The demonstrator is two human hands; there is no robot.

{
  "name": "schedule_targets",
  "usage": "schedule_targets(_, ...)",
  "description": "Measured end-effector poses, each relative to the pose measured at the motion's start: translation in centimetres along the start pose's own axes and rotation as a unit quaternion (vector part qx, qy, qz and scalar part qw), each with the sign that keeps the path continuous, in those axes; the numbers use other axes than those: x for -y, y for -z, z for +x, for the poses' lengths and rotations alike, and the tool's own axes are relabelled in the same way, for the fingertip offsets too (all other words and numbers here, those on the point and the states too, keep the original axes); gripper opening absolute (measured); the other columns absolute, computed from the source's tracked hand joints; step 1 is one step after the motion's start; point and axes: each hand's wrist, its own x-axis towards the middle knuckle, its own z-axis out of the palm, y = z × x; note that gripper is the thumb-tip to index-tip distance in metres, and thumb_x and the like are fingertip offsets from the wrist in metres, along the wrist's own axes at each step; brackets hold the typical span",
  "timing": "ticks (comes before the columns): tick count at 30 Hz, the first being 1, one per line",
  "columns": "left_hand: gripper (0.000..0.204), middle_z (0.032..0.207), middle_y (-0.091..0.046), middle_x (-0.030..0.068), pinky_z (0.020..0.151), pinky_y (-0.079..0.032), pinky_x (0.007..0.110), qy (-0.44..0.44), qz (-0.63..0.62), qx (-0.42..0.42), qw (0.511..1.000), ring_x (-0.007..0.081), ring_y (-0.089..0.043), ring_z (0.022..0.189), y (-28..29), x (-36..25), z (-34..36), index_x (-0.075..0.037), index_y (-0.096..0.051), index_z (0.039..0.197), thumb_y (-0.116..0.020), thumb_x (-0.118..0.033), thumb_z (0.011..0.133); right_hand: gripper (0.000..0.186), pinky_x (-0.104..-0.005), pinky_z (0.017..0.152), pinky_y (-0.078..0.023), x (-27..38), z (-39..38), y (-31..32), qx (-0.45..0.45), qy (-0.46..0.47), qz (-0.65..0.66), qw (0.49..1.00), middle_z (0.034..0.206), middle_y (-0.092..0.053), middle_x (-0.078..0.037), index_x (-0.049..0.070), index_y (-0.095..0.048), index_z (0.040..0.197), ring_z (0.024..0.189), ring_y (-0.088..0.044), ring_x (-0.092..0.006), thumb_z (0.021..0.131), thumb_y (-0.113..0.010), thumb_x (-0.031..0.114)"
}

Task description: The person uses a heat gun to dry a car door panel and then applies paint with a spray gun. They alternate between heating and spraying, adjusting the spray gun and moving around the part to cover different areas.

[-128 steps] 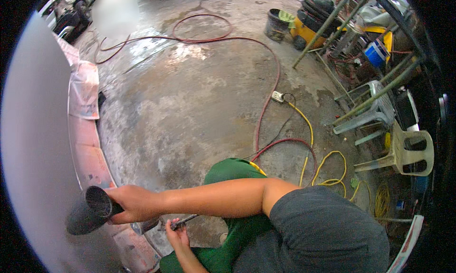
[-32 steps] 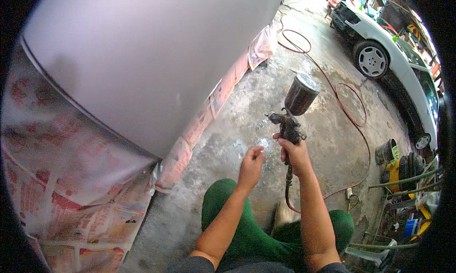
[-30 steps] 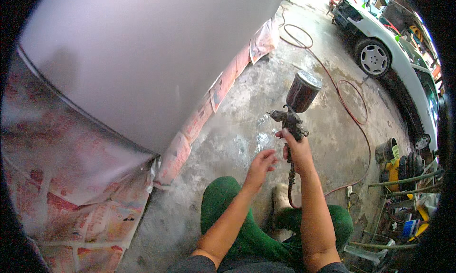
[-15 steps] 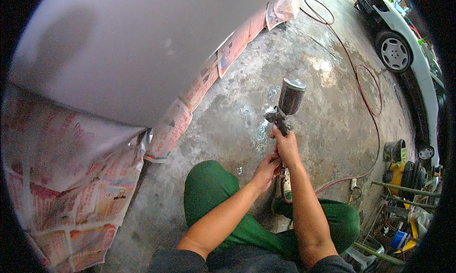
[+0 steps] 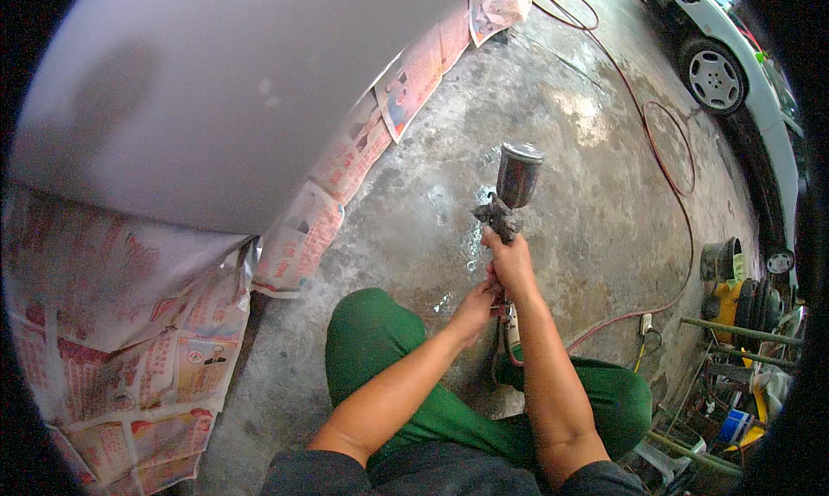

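Observation:
A dark spray gun [image 5: 496, 216] with an upright cup [image 5: 520, 176] and silver lid points left, toward a smooth grey painted panel [image 5: 233, 99]. My right hand [image 5: 512, 265] is closed around its handle. Just below, my left hand [image 5: 474, 311] has its fingers drawn together at the handle's lower end, by the hose fitting; its fingertips are partly hidden. The gun is held apart from the panel, above the concrete floor. Newspaper masking sheets [image 5: 294, 252] hang along the panel's edge.
A reddish air hose [image 5: 649, 132] snakes over the concrete floor [image 5: 414, 254] on the right. Beyond it stands a pale car [image 5: 760, 99]. A dark bucket [image 5: 720, 259], a yellow-and-black machine [image 5: 734, 310] and a metal rack [image 5: 743, 330] crowd the lower right. My green-trousered knees are bent in front.
The view has shifted slightly, with the car wheel and hose higher in the picture. Both hands and the spray gun appear a little farther left; the grip looks much the same.

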Motion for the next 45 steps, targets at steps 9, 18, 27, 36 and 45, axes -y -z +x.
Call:
schedule_targets(9,0.030,0.106,-0.066,0.0005,0.078,-0.050,0.031,0.015,0.014,-0.002,1.000,0.0136,-0.062,0.092,0.5,-0.2,0.2,-0.011,-0.058,0.120,-0.045,-0.032,0.104,0.036,-0.0344,0.051,-0.049,-0.1,0.1,-0.2,0.001,0.025,0.003,1.000,0.080,-0.064,-0.007,0.004,-0.058,0.113,0.054,-0.058,-0.0180,0.093,-0.064,0.033)
schedule_targets(18,0.027,0.101,-0.066,-0.0001,0.078,-0.050,0.029,0.038,0.045,-0.011,0.998,0.0127,-0.061,0.088,0.0,-0.3,-0.1,-0.011,-0.059,0.119,-0.045,-0.027,0.104,0.039,-0.0342,0.050,-0.048,-0.2,0.0,0.1,-0.024,0.009,0.003,1.000,0.076,-0.063,-0.007,0.002,-0.057,0.101,0.055,-0.058,-0.0176,0.093,-0.065,0.039)
schedule_targets(27,0.025,0.097,-0.066,0.0005,0.076,-0.049,0.030,0.017,0.038,-0.009,0.999,0.0127,-0.061,0.084,0.1,-0.4,-0.1,-0.009,-0.061,0.116,-0.044,-0.023,0.103,0.043,-0.0363,0.054,-0.049,-1.8,1.0,-0.4,-0.066,0.073,-0.044,0.994,0.075,-0.064,-0.011,0.003,-0.056,0.114,0.055,-0.060,-0.0220,0.092,-0.066,0.038)
schedule_targets(36,0.026,0.099,-0.066,0.0001,0.078,-0.048,0.028,0.037,0.116,0.001,0.993,0.0130,-0.060,0.086,-0.8,-3.5,-0.5,-0.011,-0.060,0.118,-0.047,-0.025,0.102,0.043,-0.0360,0.052,-0.048,1.9,-1.7,-0.1,-0.091,0.075,0.009,0.993,0.073,-0.063,-0.010,0.001,-0.057,0.113,0.055,-0.059,-0.0194,0.092,-0.065,0.037)
schedule_targets(45,0.035,0.119,-0.062,0.0042,0.095,-0.045,0.033,0.013,0.138,0.001,0.990,0.0162,-0.057,0.112,0.8,-5.9,0.0,-0.008,-0.054,0.128,-0.055,-0.024,0.097,0.033,-0.0240,0.044,-0.039,11.9,-9.9,4.3,0.108,0.179,0.123,0.970,0.083,-0.069,-0.005,0.003,-0.066,0.102,0.051,-0.051,-0.0071,0.098,-0.057,0.035)
